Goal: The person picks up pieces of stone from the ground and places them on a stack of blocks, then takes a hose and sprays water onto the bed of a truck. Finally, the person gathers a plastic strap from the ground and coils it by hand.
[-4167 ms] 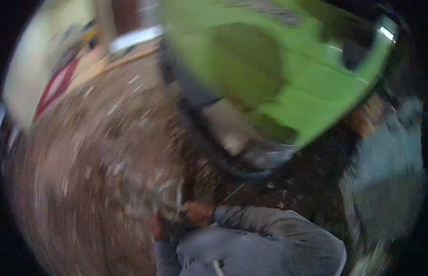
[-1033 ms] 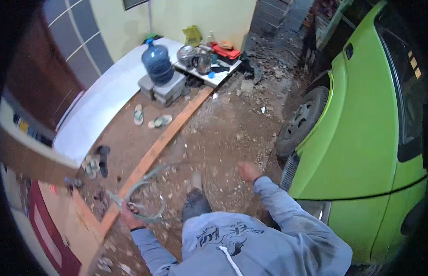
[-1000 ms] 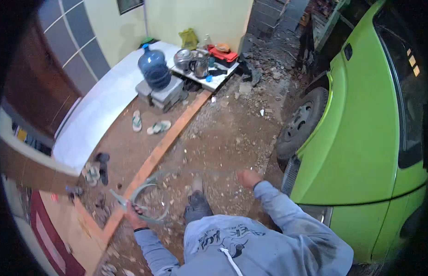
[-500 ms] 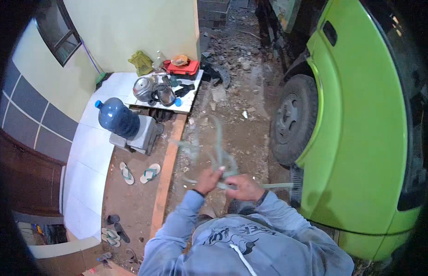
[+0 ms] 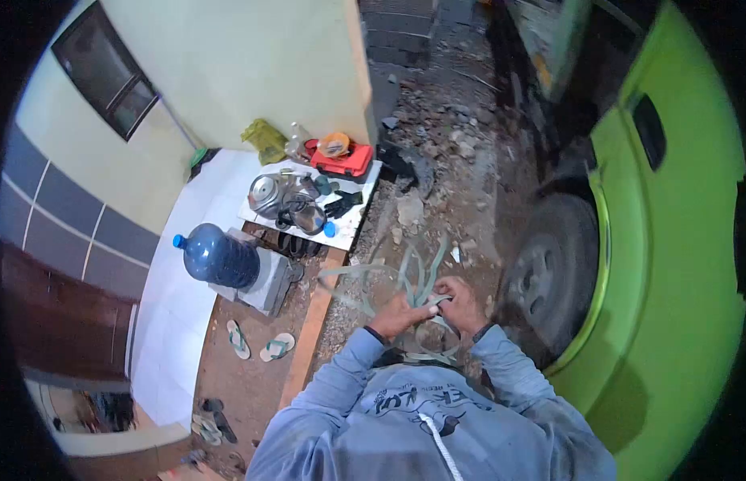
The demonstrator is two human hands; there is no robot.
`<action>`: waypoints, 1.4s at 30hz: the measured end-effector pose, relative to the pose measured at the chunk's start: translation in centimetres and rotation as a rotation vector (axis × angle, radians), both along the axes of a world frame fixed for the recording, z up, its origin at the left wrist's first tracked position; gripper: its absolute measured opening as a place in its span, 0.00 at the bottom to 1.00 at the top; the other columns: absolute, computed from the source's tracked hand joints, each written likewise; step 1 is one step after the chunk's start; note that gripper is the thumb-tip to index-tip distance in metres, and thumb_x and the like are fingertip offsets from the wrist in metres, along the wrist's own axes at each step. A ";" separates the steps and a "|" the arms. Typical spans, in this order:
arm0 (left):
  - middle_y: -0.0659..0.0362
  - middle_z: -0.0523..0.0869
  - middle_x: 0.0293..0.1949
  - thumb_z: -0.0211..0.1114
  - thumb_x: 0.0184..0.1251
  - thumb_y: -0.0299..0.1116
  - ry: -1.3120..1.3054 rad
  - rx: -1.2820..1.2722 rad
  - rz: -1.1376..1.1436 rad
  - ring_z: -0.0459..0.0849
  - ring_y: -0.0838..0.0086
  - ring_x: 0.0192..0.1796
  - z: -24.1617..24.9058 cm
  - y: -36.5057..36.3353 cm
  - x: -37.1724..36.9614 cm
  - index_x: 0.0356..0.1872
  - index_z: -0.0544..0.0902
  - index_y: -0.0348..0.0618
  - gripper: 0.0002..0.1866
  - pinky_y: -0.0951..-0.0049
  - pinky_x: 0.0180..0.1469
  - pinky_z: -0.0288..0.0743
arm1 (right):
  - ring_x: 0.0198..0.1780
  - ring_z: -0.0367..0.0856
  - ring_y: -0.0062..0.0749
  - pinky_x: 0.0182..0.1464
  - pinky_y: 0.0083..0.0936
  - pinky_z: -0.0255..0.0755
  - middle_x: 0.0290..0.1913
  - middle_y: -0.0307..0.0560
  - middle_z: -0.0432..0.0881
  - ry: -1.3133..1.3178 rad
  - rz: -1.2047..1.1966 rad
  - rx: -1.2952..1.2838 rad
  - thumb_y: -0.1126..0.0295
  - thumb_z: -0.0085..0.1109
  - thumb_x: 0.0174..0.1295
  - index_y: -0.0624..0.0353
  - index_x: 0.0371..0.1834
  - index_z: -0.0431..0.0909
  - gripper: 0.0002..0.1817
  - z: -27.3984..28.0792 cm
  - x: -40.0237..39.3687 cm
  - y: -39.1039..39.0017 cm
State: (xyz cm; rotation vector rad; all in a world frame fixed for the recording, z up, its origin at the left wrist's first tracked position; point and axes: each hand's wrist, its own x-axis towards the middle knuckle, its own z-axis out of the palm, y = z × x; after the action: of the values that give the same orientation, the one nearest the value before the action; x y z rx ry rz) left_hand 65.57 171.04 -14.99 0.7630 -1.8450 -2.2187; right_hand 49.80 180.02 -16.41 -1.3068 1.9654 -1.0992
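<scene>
A long, flat, pale green strap (image 5: 422, 282) is bunched between my hands in front of my chest. My left hand (image 5: 399, 315) is closed around it, thumb toward the right hand. Fingers bent, my right hand (image 5: 463, 305) grips the strap close beside the left one, and both hands nearly touch. Several loops stick up and out to the left above the hands, while others hang below in front of the sweatshirt (image 5: 437, 401). Part of the strap inside the fingers is hidden.
At right stands a green vehicle (image 5: 677, 264) with its wheel (image 5: 549, 280) near my right arm. Left are a blue water jug (image 5: 221, 255) on a block, sandals (image 5: 277, 346), and a tiled ledge (image 5: 257, 215) with kettles and a red box (image 5: 341, 163). Rubble (image 5: 461, 136) covers the ground ahead.
My view has shifted, so the vehicle and ledge appear farther right. Both hands have moved right in the view with the strap, and the strap's loops have changed shape.
</scene>
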 end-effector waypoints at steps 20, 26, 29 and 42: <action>0.63 0.80 0.39 0.57 0.64 0.44 0.227 0.090 -0.289 0.75 0.78 0.43 -4.6 -29.9 -29.3 0.42 0.75 0.38 0.17 0.75 0.49 0.69 | 0.46 0.76 0.45 0.48 0.35 0.70 0.44 0.54 0.74 0.213 0.069 0.372 0.67 0.71 0.37 0.59 0.59 0.60 0.42 4.4 -26.3 -26.8; 0.46 0.79 0.25 0.54 0.40 0.76 -0.023 -0.511 -0.660 0.78 0.65 0.30 0.0 -38.5 -34.7 0.28 0.78 0.23 0.49 0.67 0.31 0.71 | 0.48 0.72 0.55 0.48 0.41 0.70 0.58 0.57 0.59 0.515 0.047 0.187 0.70 0.67 0.36 0.49 0.65 0.54 0.47 5.3 -30.0 -32.3; 0.45 0.79 0.23 0.58 0.42 0.72 -0.372 -0.546 -1.003 0.77 0.62 0.27 2.0 -41.9 -37.2 0.26 0.77 0.23 0.46 0.65 0.29 0.70 | 0.51 0.71 0.56 0.47 0.43 0.70 0.58 0.56 0.59 0.431 0.227 0.268 0.68 0.66 0.38 0.48 0.65 0.54 0.46 3.6 -32.4 -35.5; 0.60 0.79 0.36 0.68 0.52 0.42 0.070 -0.073 -0.221 0.74 0.78 0.39 -6.9 -60.6 -56.5 0.44 0.74 0.39 0.23 0.75 0.43 0.68 | 0.39 0.76 0.51 0.40 0.40 0.71 0.34 0.52 0.77 0.434 0.526 0.021 0.58 0.63 0.40 0.54 0.39 0.75 0.21 -3.7 -57.8 -60.4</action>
State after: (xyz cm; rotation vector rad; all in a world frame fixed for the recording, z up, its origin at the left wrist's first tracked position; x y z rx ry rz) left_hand 9.07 110.42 -21.90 0.4835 -2.0514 -2.2570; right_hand -7.96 119.64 -20.10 -2.0276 1.7329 -0.5704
